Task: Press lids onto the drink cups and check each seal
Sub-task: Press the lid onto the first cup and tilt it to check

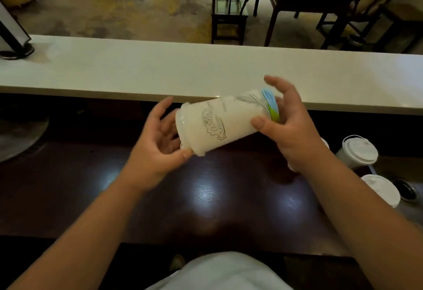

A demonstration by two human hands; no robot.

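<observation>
Frosted plastic cup (217,122) sideways, pinched by R hand (290,127); L hand (155,150) clasps lid (183,129).

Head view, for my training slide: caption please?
Left hand and right hand hold a lidded cup sideways over the counter.

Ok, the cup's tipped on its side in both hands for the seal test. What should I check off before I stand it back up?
1. Seating: white plastic lid on the clear printed plastic cup of white drink, seated on the side in view: ok.
2. Far rim of the lid: hidden by the left hand: cannot tell.
3. Leak: no drip seen on the dark wooden counter below: ok.
4. Grip: right hand has its thumb on the cup wall and fingers round the base: ok.
5. Support: left thumb at the lid rim: ok.
6. Landing spot: bare counter, apart from the two white-lidded cups at right: ok.
</observation>
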